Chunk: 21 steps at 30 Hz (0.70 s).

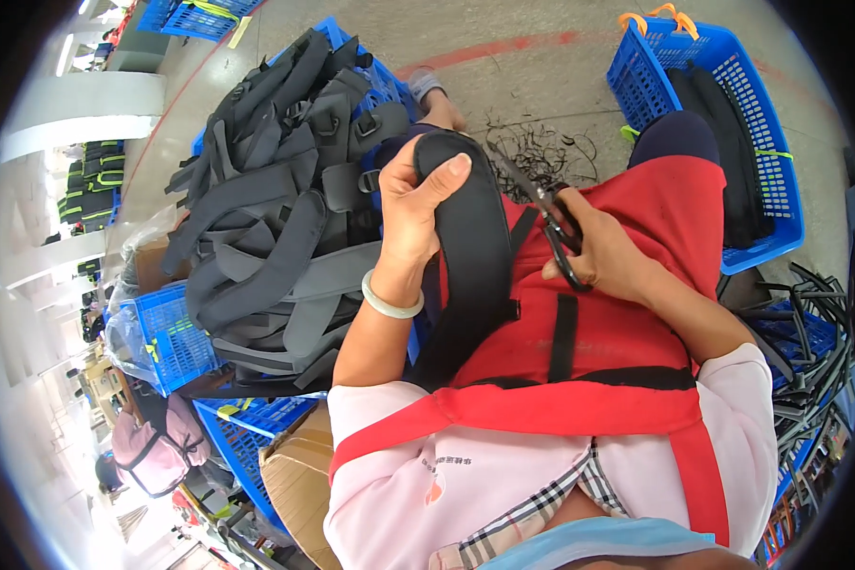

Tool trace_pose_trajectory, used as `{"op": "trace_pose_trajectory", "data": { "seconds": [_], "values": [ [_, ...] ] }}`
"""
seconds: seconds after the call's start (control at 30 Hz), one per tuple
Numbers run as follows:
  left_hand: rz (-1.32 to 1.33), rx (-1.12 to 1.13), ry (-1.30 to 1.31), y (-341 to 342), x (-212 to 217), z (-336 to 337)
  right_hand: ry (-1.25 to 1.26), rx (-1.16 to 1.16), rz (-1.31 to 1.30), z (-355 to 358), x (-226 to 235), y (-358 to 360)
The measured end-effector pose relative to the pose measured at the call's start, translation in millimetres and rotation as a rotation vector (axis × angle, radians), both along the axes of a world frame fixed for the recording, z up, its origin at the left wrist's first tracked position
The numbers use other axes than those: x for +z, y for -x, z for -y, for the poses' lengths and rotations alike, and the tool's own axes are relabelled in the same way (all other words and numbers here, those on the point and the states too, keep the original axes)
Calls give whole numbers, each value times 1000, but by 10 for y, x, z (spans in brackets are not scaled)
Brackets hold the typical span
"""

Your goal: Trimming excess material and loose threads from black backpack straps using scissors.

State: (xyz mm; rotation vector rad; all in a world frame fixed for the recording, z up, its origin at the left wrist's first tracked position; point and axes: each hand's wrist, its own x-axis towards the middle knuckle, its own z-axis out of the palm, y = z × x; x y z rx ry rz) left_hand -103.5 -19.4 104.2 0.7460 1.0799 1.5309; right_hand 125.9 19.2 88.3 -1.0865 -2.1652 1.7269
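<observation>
My left hand (410, 211) grips the upper end of a black padded shoulder strap (477, 233), thumb pressed on its face. The strap hangs down over my red apron (627, 323), with thin black webbing beside it. In my right hand (610, 255) is a pair of scissors (543, 199), fingers through the dark handles. Their blades point up and left, close to the strap's right edge. Whether they touch it I cannot tell.
At the left, dark grey padded straps (256, 209) are heaped over a blue crate (382, 85). Another blue crate (779, 199) with black pads stands at the right, above black strips (807, 332). Black scraps (551, 152) litter the floor. A cardboard box (299, 475) is at lower left.
</observation>
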Motion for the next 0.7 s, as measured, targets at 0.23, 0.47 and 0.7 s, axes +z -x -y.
{"op": "trace_pose_trajectory", "data": {
  "seconds": [0.23, 0.47, 0.7],
  "values": [
    [-28, 118, -98, 18, 94, 15, -195, -72, -160, 149, -226, 294],
    [-6, 119, -114, 76, 81, 53, -49, -32, -165, 136, -77, 418],
    [-25, 152, -89, 118, 22, 46, 40, -40, -229, 64, -113, 382]
  ]
}}
